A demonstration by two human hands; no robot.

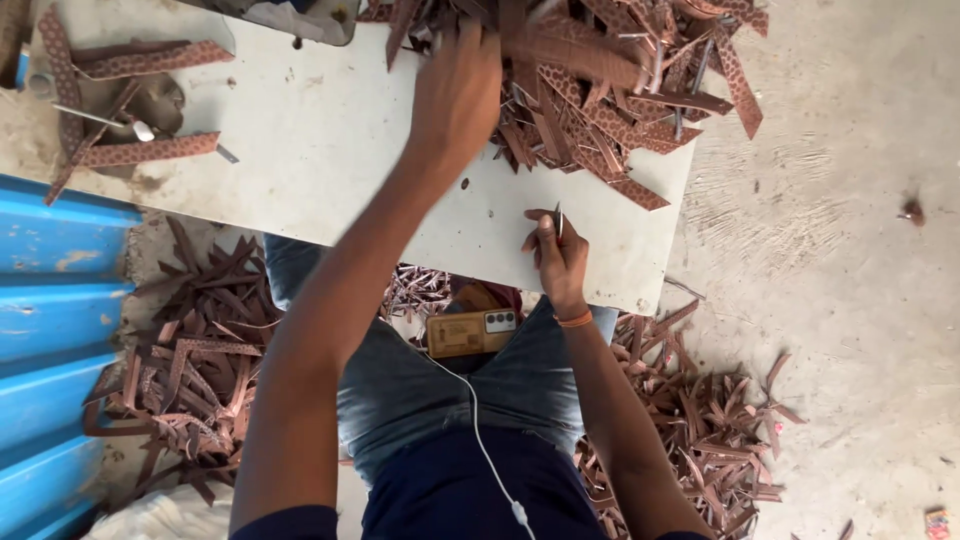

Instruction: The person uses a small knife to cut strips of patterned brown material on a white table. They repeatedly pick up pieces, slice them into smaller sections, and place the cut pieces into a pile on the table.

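My left hand [455,95] reaches across the white table [320,150] into a heap of brown patterned strips [590,90] at the far right, fingers curled among the strips. Whether it grips one I cannot tell. My right hand [557,262] rests near the table's front edge, pinching a thin metal blade [558,220] that points upward. An orange band circles that wrist.
A phone [472,332] with a white cable lies on my lap. Brown strip offcuts cover the floor at left [195,370] and right [700,420]. A few strips and a metal tool [120,110] lie at the table's left end. Blue corrugated sheet [50,330] stands at left.
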